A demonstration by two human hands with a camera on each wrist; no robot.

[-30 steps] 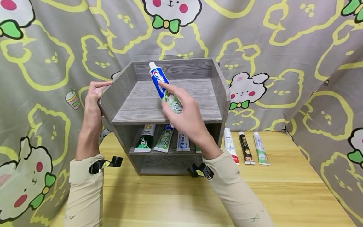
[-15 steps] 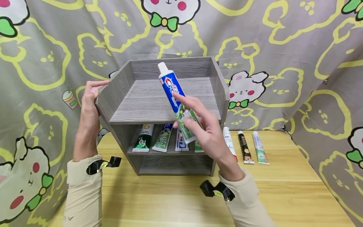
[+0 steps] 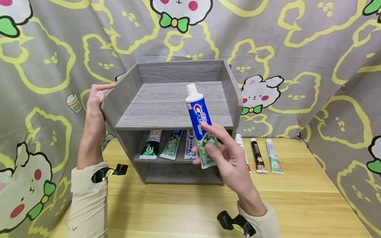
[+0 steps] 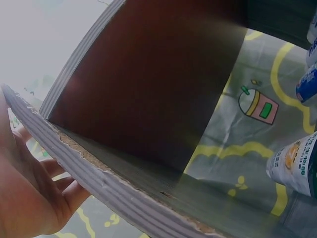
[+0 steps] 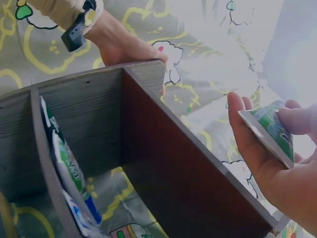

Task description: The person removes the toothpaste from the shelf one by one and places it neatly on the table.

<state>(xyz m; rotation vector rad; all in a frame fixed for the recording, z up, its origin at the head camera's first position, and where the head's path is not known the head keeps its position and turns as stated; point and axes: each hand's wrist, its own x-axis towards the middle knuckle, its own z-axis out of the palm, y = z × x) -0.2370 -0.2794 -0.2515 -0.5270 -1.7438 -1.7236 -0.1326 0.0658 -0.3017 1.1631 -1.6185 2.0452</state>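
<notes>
My right hand (image 3: pixel 235 162) pinches a blue and green toothpaste tube (image 3: pixel 197 115) between thumb and fingers, its white cap pointing up and away. The tube is tilted in front of a grey wood-grain desktop shelf (image 3: pixel 175 102), overlapping its top and middle levels in the head view. In the right wrist view the tube's flat crimped end (image 5: pixel 267 136) faces the camera. My left hand (image 3: pixel 94 129) holds the shelf's left side panel at its upper front edge, fingers along the outside (image 4: pixel 54 183).
On the middle level lie a dark green tube (image 3: pixel 150 147), a blue-green tube (image 3: pixel 172 145) and a blue-white tube (image 3: pixel 190 145). Right of the shelf, a white-red tube (image 3: pixel 239 138), a black tube (image 3: pixel 258 155) and a green-white tube (image 3: pixel 274 156) lie on the wooden table (image 3: pixel 309 198). A patterned curtain (image 3: pixel 312 66) hangs behind.
My right hand has drawn the toothpaste tube back from over the top level, toward me and to the right, and lower. The left hand stays on the side panel.
</notes>
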